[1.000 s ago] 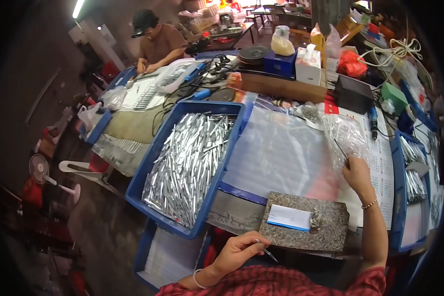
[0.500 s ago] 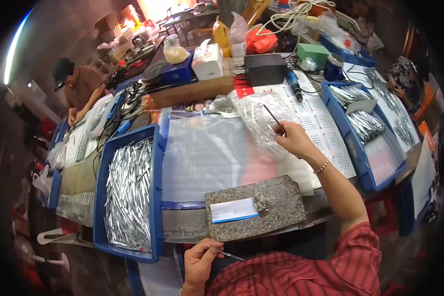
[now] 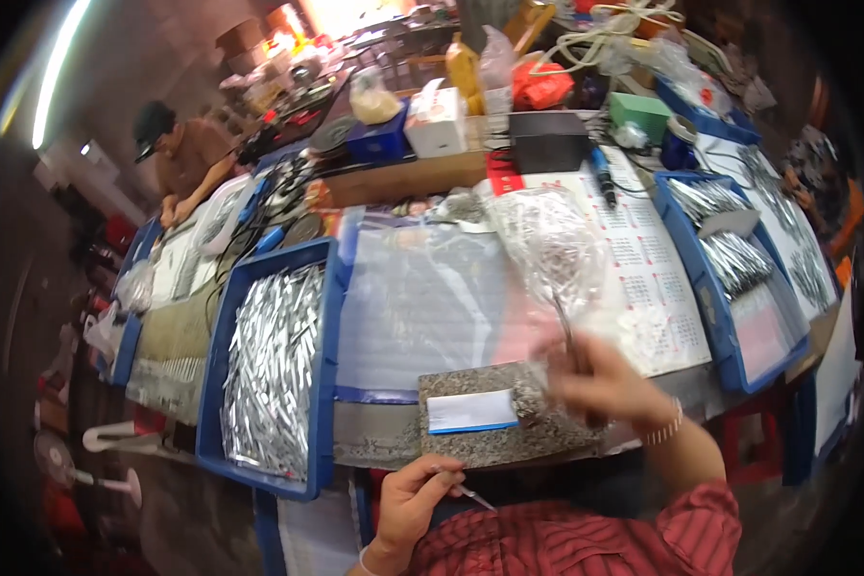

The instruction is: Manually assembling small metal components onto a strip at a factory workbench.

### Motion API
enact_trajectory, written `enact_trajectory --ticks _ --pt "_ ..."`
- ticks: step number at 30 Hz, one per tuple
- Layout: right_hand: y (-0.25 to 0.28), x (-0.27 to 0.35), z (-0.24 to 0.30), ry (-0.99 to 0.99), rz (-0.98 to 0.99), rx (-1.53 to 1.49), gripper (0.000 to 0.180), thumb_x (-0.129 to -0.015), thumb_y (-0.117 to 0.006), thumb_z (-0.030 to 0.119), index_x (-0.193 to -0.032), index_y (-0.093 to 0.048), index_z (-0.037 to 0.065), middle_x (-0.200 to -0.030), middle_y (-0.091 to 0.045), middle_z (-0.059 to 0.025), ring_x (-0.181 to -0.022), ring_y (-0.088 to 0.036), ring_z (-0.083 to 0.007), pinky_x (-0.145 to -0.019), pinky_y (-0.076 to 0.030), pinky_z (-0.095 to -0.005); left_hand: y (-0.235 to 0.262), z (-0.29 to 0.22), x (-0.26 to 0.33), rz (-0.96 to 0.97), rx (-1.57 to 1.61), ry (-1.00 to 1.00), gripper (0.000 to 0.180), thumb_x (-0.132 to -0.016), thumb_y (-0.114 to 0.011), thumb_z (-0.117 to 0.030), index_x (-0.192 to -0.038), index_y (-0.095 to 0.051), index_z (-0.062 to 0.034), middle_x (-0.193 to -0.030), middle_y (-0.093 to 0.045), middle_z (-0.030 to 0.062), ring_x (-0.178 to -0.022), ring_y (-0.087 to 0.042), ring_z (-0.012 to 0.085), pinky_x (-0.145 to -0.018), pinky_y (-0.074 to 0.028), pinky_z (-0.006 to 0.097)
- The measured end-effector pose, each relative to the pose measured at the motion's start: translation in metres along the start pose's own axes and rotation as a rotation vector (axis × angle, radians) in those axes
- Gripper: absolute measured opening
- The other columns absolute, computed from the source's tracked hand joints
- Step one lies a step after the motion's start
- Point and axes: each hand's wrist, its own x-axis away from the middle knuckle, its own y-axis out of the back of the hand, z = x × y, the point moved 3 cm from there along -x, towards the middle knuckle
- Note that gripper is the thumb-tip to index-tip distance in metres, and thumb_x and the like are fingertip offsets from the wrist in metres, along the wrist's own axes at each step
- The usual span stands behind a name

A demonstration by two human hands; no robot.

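While a fan (image 3: 53, 453) stands near the cluttered worktable (image 3: 379, 437), the left hand (image 3: 411, 499) pinches a rod (image 3: 476, 497), the right hand (image 3: 603, 381) a tool (image 3: 563, 319)

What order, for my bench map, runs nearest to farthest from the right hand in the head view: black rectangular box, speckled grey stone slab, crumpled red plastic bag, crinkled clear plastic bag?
1. Stone slab, partly hidden by the right hand
2. Clear bag, beyond it
3. Black box, farther back
4. Red bag, behind the box
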Motion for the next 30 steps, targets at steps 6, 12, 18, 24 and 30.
enact_trajectory --ticks 6,12,18,24,30 --pt "-0.064 0.054 -0.054 -0.123 0.3 -0.156 0.035 -0.092 -0.064 0.007 -0.121 -0.045 0.002 -0.101 -0.053 -0.0045 -0.091 -0.055 -0.0117 -0.08 -0.047 -0.0268 -0.027 0.007 -0.014 0.263 -0.061 0.107 0.022 -0.098 -0.055 -0.006 -0.117 -0.062 0.0008 -0.102 -0.063 0.0017 -0.088 -0.058 0.0062 -0.077 -0.049 0.021" --pt "-0.071 0.049 -0.06 -0.247 0.232 -0.423 0.031 -0.09 -0.067 0.005 -0.112 -0.045 0.005 -0.086 -0.057 -0.0049 -0.063 -0.05 -0.0073 -0.052 -0.039 -0.0207 -0.023 0.004 -0.011 0.28 0.025 0.144 0.021 -0.098 -0.055 -0.009 -0.116 -0.061 0.0009 -0.098 -0.061 -0.0002 -0.082 -0.054 0.0051 -0.073 -0.046 0.02" --pt "-0.076 0.044 -0.072 -0.32 0.33 -0.527 0.026 -0.09 -0.065 0.005 -0.11 -0.048 0.004 -0.079 -0.061 -0.0063 -0.057 -0.049 -0.0064 -0.047 -0.035 -0.0185 -0.022 0.0 -0.009 0.257 -0.011 0.045 0.018 -0.098 -0.056 -0.009 -0.112 -0.062 0.0008 -0.095 -0.06 -0.0003 -0.081 -0.054 0.0047 -0.071 -0.046 0.019" --pt "-0.082 0.053 -0.078 -0.08 0.053 -0.258 0.026 -0.085 -0.071 0.004 -0.109 -0.063 0.002 -0.081 -0.064 -0.0018 -0.066 -0.058 -0.0059 -0.057 -0.046 -0.0206 -0.018 0.0 -0.009 0.173 -0.087 0.015 0.012 -0.097 -0.056 -0.008 -0.102 -0.062 0.0011 -0.091 -0.059 -0.0005 -0.078 -0.054 0.0037 -0.068 -0.045 0.019" --pt "-0.085 0.05 -0.057 0.378 -0.137 0.476 0.023 -0.08 -0.067 0.0 -0.103 -0.067 0.003 -0.071 -0.06 -0.0097 -0.053 -0.057 -0.0209 -0.048 -0.043 -0.0303 -0.014 0.009 -0.012 0.065 -0.003 0.041 0.013 -0.096 -0.058 -0.008 -0.104 -0.063 0.0015 -0.089 -0.062 0.0002 -0.073 -0.058 0.0049 -0.066 -0.047 0.018"
